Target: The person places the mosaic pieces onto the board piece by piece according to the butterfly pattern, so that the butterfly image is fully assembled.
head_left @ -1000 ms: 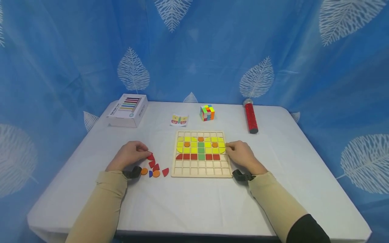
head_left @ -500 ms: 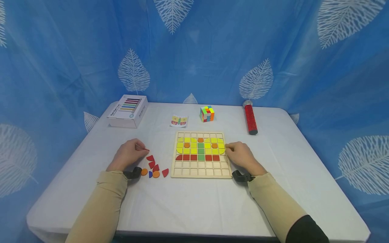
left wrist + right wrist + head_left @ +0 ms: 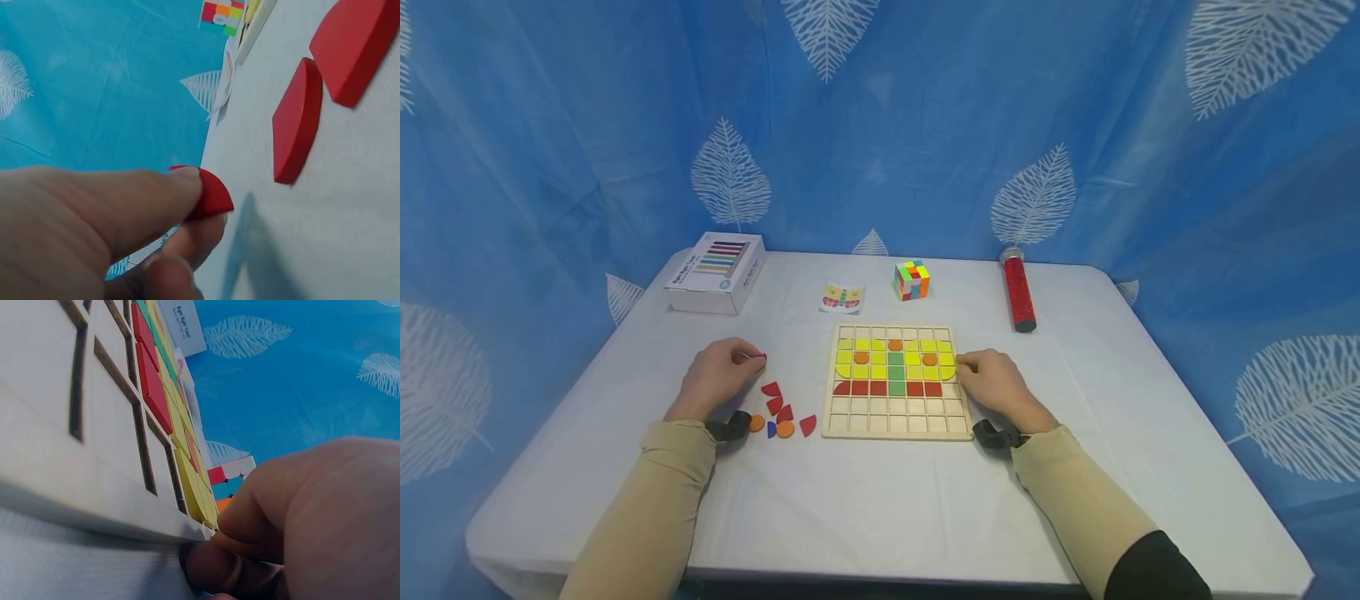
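Note:
My left hand (image 3: 717, 377) pinches a red quarter-circle piece (image 3: 215, 195) between thumb and fingers, raised off the table. Beneath and right of it lie several more red quarter-circle pieces (image 3: 775, 406). The wooden grid board (image 3: 895, 423) lies flat at the middle of the table, with yellow, orange, green and red pieces in its cells; its nearest two rows hold none. With thumb and fingers, my right hand (image 3: 996, 385) pinches the board's right edge; the right wrist view shows the thumb above the rim and a finger at its side.
Two orange discs (image 3: 786, 429) and a small blue piece (image 3: 771, 429) lie left of the board. Behind it are a picture card (image 3: 842, 298) and a puzzle cube (image 3: 912, 281). A white box (image 3: 715, 273) stands back left, a red tube (image 3: 1018, 293) lies back right.
My left hand has lifted a red quarter-circle piece off the pile and moved slightly away from me; the piece's tilt has changed. My right hand stays on the board's edge.

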Tool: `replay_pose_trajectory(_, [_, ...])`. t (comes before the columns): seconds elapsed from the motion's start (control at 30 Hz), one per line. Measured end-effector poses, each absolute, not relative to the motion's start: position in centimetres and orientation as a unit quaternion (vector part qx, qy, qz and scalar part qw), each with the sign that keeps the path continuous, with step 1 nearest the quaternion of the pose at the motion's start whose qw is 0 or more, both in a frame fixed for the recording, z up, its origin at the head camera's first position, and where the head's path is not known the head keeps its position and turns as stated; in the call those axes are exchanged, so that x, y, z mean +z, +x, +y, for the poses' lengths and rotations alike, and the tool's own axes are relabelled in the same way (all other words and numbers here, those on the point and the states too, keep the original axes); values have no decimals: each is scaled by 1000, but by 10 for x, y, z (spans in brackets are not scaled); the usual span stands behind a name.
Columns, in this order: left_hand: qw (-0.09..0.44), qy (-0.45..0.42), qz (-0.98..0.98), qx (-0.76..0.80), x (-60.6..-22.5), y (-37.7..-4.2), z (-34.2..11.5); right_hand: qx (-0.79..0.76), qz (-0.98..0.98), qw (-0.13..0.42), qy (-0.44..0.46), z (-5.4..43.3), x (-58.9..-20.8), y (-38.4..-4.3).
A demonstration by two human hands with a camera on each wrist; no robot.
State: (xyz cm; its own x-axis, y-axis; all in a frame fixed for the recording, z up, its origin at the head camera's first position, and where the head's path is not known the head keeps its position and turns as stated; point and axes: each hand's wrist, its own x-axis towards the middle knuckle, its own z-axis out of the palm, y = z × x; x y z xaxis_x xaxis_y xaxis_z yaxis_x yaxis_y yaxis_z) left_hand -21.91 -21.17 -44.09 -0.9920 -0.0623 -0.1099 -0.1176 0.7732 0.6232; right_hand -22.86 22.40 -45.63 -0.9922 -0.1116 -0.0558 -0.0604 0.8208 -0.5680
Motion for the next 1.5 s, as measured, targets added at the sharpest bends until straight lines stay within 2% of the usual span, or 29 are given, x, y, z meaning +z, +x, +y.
replay_pose_trajectory(0.33, [32, -30, 914, 403, -446, -223, -202, -289, 955, 41, -52, 224, -456, -230])
replay_pose_trajectory(0.63, [53, 1, 900, 433, -435, -220, -165, -283, 957, 41, -48, 222, -457, -227])
replay_pose_trajectory(1.0, [75, 117, 910, 391, -411, -228, -82, -279, 958, 31, -60, 224, -454, -227])
replay_pose_trajectory(1.2, [100, 192, 902, 374, -413, -233, -25, -283, 957, 30, -56, 231, -456, -227])
replay_pose_trajectory(1.5, [120, 200, 907, 352, -423, -236, 28, -286, 955, 22, -74, 230, -457, -230])
